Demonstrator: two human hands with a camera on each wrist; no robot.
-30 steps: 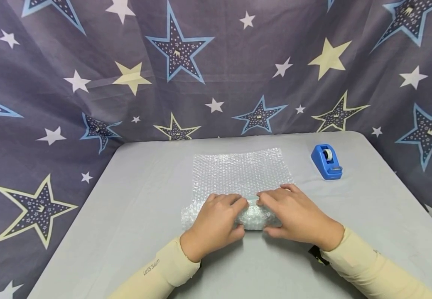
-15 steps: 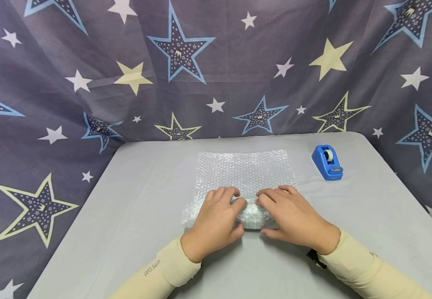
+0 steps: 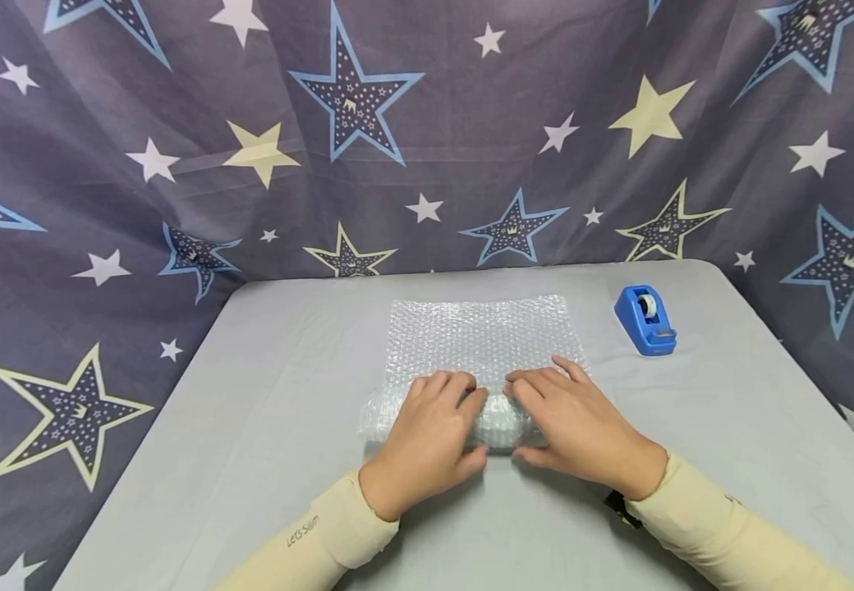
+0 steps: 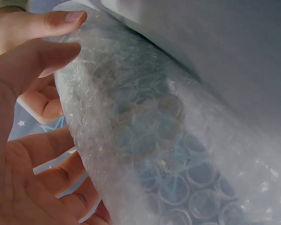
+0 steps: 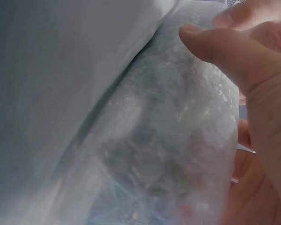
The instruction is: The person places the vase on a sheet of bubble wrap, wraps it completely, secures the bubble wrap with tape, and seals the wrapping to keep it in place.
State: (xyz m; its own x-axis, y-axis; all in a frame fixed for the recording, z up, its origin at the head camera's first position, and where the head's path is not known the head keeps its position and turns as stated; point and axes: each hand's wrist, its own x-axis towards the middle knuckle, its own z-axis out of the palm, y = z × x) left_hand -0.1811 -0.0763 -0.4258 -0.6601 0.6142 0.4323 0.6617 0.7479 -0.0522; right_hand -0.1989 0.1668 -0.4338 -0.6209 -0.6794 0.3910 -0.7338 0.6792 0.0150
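A sheet of clear bubble wrap [image 3: 471,336] lies on the table, its far part flat and its near end rolled up. Something pale greenish shows through the roll [image 3: 502,423], but its kind is hidden by the layers. My left hand [image 3: 430,435] grips the roll's left part, thumb on the near side and fingers over the top. On its right part my right hand [image 3: 578,423] holds the roll the same way, with one finger raised. Both wrist views show the wrap close up between thumb [image 4: 61,54] and fingers.
A blue tape dispenser [image 3: 646,322] with a roll of tape stands at the back right of the table. Grey cloth covers the tabletop [image 3: 294,369]. A dark curtain [image 3: 427,164] with stars hangs behind and at both sides.
The flat part of the bubble wrap has shifted slightly to the right. My right hand has moved a little left, and one of its fingers has lifted. Both hands stay on the roll.
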